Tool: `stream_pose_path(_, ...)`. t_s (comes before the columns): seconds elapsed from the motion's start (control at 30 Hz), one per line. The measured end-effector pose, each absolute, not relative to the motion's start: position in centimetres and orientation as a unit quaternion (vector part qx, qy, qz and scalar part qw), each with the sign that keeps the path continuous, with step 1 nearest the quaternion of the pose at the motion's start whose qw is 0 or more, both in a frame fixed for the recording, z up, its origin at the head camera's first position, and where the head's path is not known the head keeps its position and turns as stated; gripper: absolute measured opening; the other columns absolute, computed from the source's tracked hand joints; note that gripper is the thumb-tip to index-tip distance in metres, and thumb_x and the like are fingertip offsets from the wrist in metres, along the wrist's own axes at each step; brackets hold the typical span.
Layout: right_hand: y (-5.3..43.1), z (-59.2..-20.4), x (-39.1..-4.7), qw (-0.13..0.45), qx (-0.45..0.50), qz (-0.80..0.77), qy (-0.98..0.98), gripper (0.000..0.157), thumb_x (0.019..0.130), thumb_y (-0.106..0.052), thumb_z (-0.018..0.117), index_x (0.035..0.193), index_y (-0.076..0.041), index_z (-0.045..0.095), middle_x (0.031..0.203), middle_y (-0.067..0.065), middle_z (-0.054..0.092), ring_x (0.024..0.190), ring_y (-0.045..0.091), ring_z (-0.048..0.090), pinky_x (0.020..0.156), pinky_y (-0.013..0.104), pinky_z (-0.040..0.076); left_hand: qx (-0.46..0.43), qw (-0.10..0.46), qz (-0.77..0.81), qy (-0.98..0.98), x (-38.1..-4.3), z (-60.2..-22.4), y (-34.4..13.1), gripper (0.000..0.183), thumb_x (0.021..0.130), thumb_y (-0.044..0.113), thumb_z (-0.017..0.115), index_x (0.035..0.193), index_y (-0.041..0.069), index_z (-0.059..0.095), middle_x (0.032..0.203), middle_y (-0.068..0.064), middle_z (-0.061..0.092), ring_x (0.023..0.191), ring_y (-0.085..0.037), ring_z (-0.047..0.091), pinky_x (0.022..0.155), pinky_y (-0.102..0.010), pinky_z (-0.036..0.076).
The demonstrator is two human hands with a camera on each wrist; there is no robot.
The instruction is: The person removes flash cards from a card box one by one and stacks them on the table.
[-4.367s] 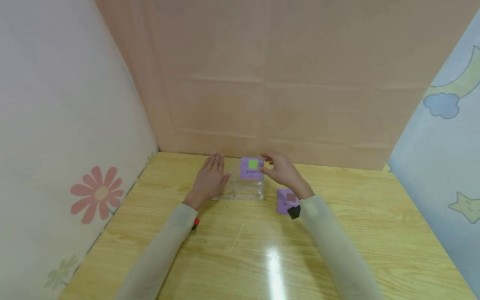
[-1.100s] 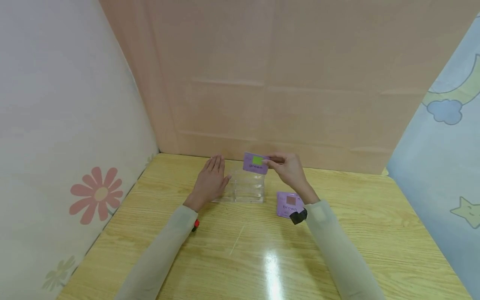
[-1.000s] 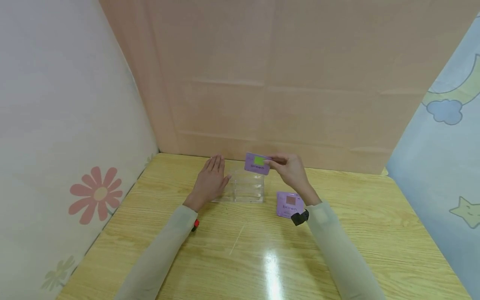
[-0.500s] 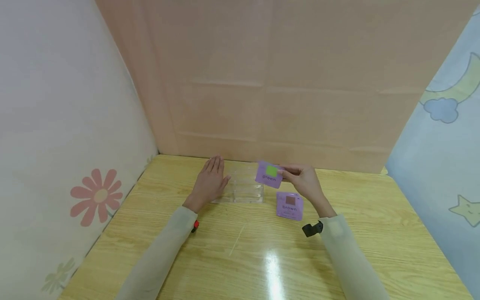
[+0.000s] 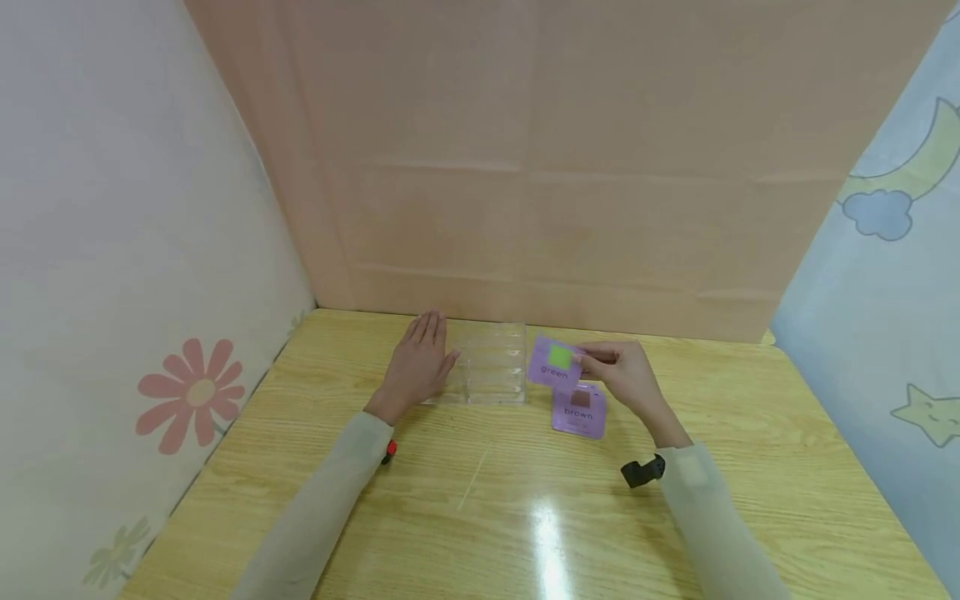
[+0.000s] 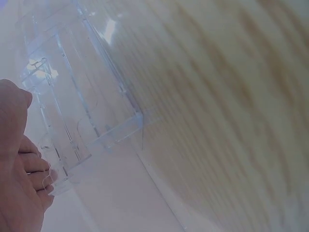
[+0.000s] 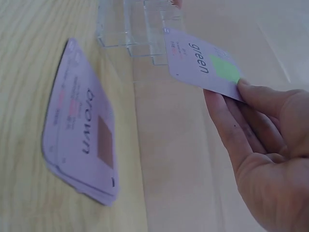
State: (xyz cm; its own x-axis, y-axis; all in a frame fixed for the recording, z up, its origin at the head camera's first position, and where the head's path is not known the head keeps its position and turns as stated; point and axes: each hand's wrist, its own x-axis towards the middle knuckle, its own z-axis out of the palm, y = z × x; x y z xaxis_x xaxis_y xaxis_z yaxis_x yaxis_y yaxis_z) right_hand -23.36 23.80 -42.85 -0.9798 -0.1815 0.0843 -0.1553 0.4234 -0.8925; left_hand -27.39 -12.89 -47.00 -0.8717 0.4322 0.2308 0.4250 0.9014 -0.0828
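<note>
My right hand (image 5: 626, 377) pinches a purple card reading "green" (image 5: 542, 364) between thumb and fingers, with the green square near the thumb. That card hovers just right of a clear stepped acrylic rack (image 5: 496, 367). In the head view its lower edge overlaps a purple card reading "brown" (image 5: 579, 424). The right wrist view shows the brown card (image 7: 79, 121) lying on the table with at least one more card beneath it. With fingers straight, my left hand (image 5: 417, 360) rests on the left part of the rack, and its fingertips (image 6: 46, 180) lie along the clear plastic.
The wooden table (image 5: 465, 542) runs back to a tan paper-like backdrop (image 5: 540, 167). A white wall with painted flowers (image 5: 198, 387) stands on the left, a pale blue one with a painted star (image 5: 930, 414) on the right.
The green card stood on the rack's top step. My right hand took hold of it, lifted it off, and moved it right and down beside the brown card. My left hand stayed put.
</note>
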Motion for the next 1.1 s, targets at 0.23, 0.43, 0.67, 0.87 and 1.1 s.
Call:
stream_pose_path(0.23,24.9,-43.7,-23.1,0.052,-0.075,-0.530,0.843,0.038,0.103,-0.018,0.068,0.134,0.005,0.068,0.122,0.030,0.074,0.095,0.028,0.081,0.088,0.045,0.065,-0.221,0.125,0.017,-0.967,-27.6,-47.3,-12.9,0.074,0.114,0.044,0.036,0.162,-0.010,0.023,0.170,-0.028,0.028,0.162,-0.038,0.028,0.134,-0.049,0.023)
stream_pose_path(0.43,25.7,-44.4,-23.1,0.078,-0.057,-0.526,0.845,0.040,0.103,-0.021,0.069,0.134,0.004,0.068,0.126,0.028,0.073,0.097,0.021,0.080,0.089,0.044,0.065,-0.219,0.117,0.008,-0.969,-27.5,-47.3,-12.8,0.074,0.114,0.044,0.036,0.163,-0.011,0.022,0.170,-0.028,0.027,0.163,-0.038,0.025,0.135,-0.049,0.022)
stream_pose_path(0.67,26.5,-45.0,-23.0,0.100,-0.050,-0.524,0.844,0.041,0.104,-0.021,0.068,0.134,0.007,0.068,0.123,0.027,0.075,0.096,0.019,0.080,0.088,0.038,0.066,-0.218,0.112,0.008,-0.969,-27.3,-47.2,-12.9,0.074,0.114,0.045,0.035,0.163,-0.010,0.021,0.171,-0.028,0.026,0.163,-0.038,0.024,0.135,-0.049,0.021)
stream_pose_path(0.87,26.9,-45.6,-22.8,0.115,-0.045,-0.525,0.842,0.043,0.103,-0.025,0.070,0.133,0.006,0.069,0.120,0.023,0.077,0.093,0.016,0.080,0.086,0.036,0.067,-0.217,0.117,0.007,-0.969,-27.4,-47.2,-12.9,0.074,0.114,0.044,0.035,0.162,-0.010,0.023,0.170,-0.028,0.027,0.162,-0.038,0.026,0.135,-0.049,0.022)
stream_pose_path(1.1,27.5,-45.9,-22.5,0.136,-0.041,-0.515,0.845,0.045,0.102,-0.030,0.071,0.135,0.001,0.069,0.118,0.019,0.079,0.095,0.022,0.081,0.088,0.038,0.066,-0.220,0.118,0.007,-0.968,-27.4,-47.3,-13.0,0.074,0.114,0.044,0.035,0.163,-0.010,0.022,0.170,-0.028,0.029,0.162,-0.038,0.025,0.135,-0.049,0.022)
